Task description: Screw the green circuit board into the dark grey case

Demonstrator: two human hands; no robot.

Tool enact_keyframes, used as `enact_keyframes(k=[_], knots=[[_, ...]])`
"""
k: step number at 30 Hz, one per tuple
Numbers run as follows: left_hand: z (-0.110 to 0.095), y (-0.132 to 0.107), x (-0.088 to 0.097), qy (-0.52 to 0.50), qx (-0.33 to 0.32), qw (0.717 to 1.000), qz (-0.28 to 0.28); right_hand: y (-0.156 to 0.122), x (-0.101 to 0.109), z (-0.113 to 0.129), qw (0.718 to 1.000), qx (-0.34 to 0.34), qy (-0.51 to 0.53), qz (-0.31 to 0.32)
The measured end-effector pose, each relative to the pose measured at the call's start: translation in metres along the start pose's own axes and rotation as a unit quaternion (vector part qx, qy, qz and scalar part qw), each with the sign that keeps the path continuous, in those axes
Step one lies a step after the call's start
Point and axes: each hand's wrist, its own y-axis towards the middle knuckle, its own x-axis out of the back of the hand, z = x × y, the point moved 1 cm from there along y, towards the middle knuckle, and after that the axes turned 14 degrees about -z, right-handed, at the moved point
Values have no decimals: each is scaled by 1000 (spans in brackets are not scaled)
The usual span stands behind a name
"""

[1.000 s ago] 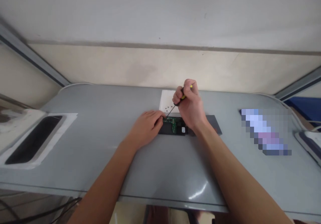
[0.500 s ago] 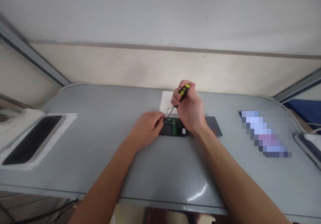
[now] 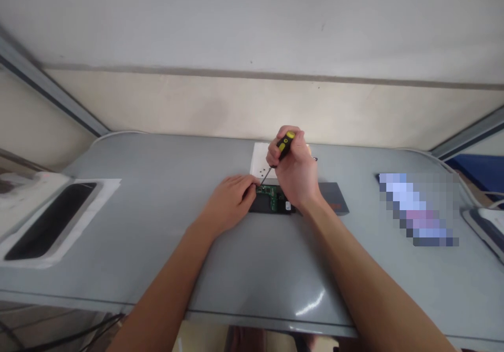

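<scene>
Right hand (image 3: 296,176): closed in a fist-like grip round the black-and-yellow handle of a small screwdriver (image 3: 280,152); thumb and forefinger curl near the top of the handle, the other fingers folded below. The tool is tilted, handle up and away, thin metal shaft running down and to the left; its tip meets the near-left corner of the green circuit board (image 3: 269,191).

Left hand (image 3: 228,200): palm down on the grey table (image 3: 157,210), fingers loosely bent and drawn together, fingertips pressed against the left end of the black device case (image 3: 271,204), just beside the screwdriver tip. It holds nothing; it only steadies the case.

Black device case: lies flat mid-table, straight ahead of the person, between the two hands, with the circuit board seated in its open top. A small white label shows on its right part.

White sheet (image 3: 262,165): just behind the case, carrying several small dark specks, likely screws; too small to tell for certain.

Dark flat panel (image 3: 334,197): to the right of the case, partly hidden behind the right wrist.

Far left: a dark oblong tray in white packing (image 3: 51,220).

Right side: a blurred-out object (image 3: 417,210), well apart from the hands
</scene>
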Motion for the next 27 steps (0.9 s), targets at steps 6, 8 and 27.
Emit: enact_keyframes(k=[6, 8, 27], knots=[[-1, 0, 1, 0, 3, 1000, 0, -2, 0, 0, 1000, -8, 3, 19], [-1, 0, 1, 1, -1, 1000, 3, -2, -1, 1, 1000, -9, -6, 18], [-2, 2, 1, 2, 12, 1000, 7, -4, -3, 2, 1000, -11, -2, 26]])
